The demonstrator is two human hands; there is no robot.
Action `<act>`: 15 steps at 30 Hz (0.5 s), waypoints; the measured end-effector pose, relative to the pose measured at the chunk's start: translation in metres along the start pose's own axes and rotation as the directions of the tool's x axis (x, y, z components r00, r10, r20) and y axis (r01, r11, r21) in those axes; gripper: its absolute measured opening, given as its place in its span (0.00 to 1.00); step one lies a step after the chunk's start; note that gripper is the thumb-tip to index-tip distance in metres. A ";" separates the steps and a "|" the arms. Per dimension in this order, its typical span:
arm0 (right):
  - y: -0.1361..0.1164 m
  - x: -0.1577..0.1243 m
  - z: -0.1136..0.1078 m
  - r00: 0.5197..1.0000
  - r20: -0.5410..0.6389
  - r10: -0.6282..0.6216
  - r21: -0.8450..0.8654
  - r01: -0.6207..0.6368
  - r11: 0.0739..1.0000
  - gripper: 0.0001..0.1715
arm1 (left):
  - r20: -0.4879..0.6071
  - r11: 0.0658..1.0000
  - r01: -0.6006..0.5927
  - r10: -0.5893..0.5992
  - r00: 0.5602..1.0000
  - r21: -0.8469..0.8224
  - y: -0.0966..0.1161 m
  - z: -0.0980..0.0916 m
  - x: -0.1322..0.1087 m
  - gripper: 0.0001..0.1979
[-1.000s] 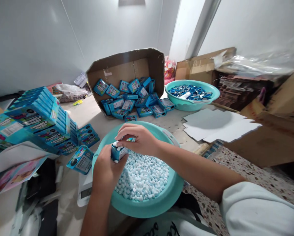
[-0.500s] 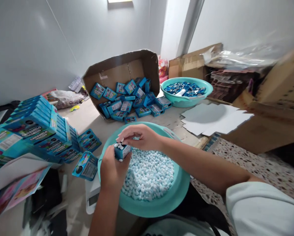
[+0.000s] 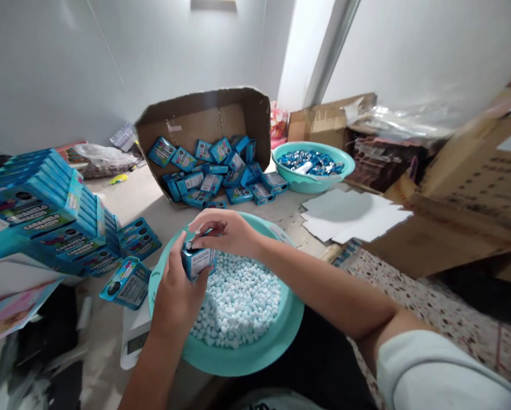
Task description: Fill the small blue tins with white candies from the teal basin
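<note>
My left hand (image 3: 176,293) grips a small blue candy box (image 3: 199,261) upright over a teal basin (image 3: 255,356) filled with pale blue and white candies (image 3: 238,302). My right hand (image 3: 225,232) is above the box's open top, fingers pinched at its flap or at candies; what they hold is too small to name.
A tipped cardboard carton (image 3: 204,122) spills several blue boxes (image 3: 215,173) at the back. A second teal bowl (image 3: 310,181) holds blue pieces. Stacked blue display packs (image 3: 45,210) stand left, white flat cards (image 3: 353,216) lie right, cardboard boxes (image 3: 464,210) beyond. A white scale (image 3: 135,336) peeks out under the basin.
The view has swung a little. Both hands stay over the basin; the right fingers have closed down onto the box's top, and the heaped candies at its opening no longer show.
</note>
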State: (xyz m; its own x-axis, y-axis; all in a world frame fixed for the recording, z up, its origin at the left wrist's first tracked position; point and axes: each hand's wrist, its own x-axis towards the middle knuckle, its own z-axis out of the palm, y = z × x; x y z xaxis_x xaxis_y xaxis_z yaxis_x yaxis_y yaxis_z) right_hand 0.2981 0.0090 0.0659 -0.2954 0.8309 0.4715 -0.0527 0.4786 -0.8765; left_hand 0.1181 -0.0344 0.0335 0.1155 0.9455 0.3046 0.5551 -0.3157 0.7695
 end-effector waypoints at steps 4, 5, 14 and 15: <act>-0.007 -0.003 0.009 0.998 -0.013 -0.066 -0.231 0.061 0.971 0.11 | 0.039 1.000 -0.025 0.025 0.999 0.012 -0.004 0.003 0.001 0.36; -0.011 0.000 0.012 0.998 0.016 -0.068 -0.314 0.069 0.947 0.10 | 0.033 1.000 -0.013 0.013 0.999 0.003 -0.005 0.004 0.002 0.37; -0.047 0.054 0.051 0.912 0.410 0.022 -0.705 0.302 0.642 0.08 | -0.135 0.970 0.006 -0.040 0.990 -0.242 0.004 -0.003 0.011 0.28; -0.045 0.054 0.051 0.886 0.464 -0.022 -0.663 0.363 0.655 0.09 | -0.158 0.969 -0.010 -0.031 0.987 -0.247 0.005 -0.003 0.012 0.27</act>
State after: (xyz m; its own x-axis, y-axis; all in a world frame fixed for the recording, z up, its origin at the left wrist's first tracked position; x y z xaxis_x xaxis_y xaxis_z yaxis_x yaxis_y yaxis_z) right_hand 0.2364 0.0178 0.1260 -0.7029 0.5939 0.3915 0.4903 0.8033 -0.3381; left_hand 0.1191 -0.0247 0.0426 -0.0336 0.9300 0.3660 0.3332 -0.3348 0.8814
